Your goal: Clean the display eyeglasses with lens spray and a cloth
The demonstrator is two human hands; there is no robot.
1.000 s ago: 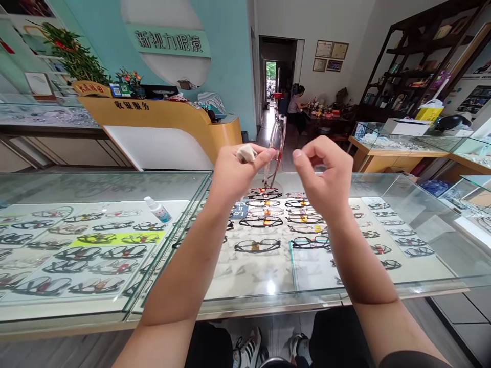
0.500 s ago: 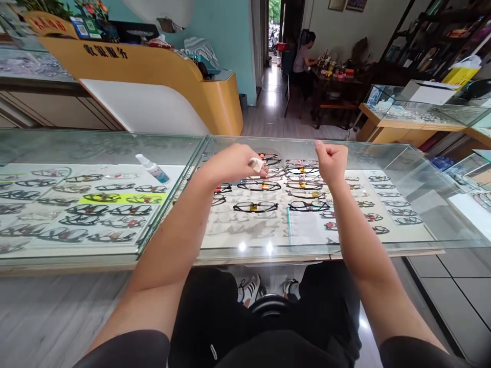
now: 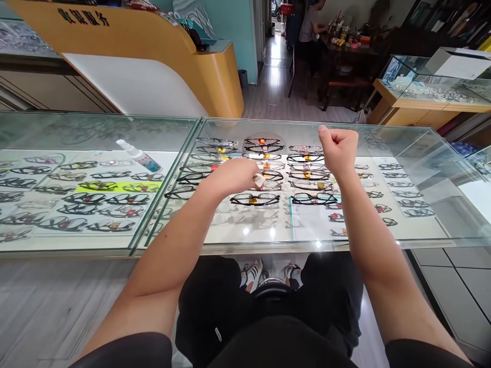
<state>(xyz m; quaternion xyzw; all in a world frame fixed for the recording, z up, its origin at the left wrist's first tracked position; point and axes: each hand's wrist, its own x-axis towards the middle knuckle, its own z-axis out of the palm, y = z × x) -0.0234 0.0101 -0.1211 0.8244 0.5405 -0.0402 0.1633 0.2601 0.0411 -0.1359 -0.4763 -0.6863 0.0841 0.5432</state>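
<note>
My left hand [image 3: 240,176] is bent over the glass display case [image 3: 264,249], fingers curled downward. It pinches a small crumpled white cloth or tissue [image 3: 259,180]; most of the fingers are hidden behind the back of the hand. Black-framed glasses [image 3: 254,199] lie just below it in rows with several other pairs. My right hand [image 3: 339,151] makes a fist above the case's right part, thumb on top. Nothing sticks out of that fist. Another pair of dark glasses [image 3: 313,199] lies to its lower left.
A spray bottle [image 3: 138,156] lies tilted on the left case, over more rows of glasses. Beyond stand a yellow-and-white counter [image 3: 218,76] and another glass case [image 3: 437,89]. A person [image 3: 310,28] sits at a cluttered table at the back. A glass seam divides the two near cases.
My view has tipped downward. The left hand with the white cloth has moved nearer to me over the glasses, uncovering the back rows. My right hand stays a fist, slightly farther right in view.
</note>
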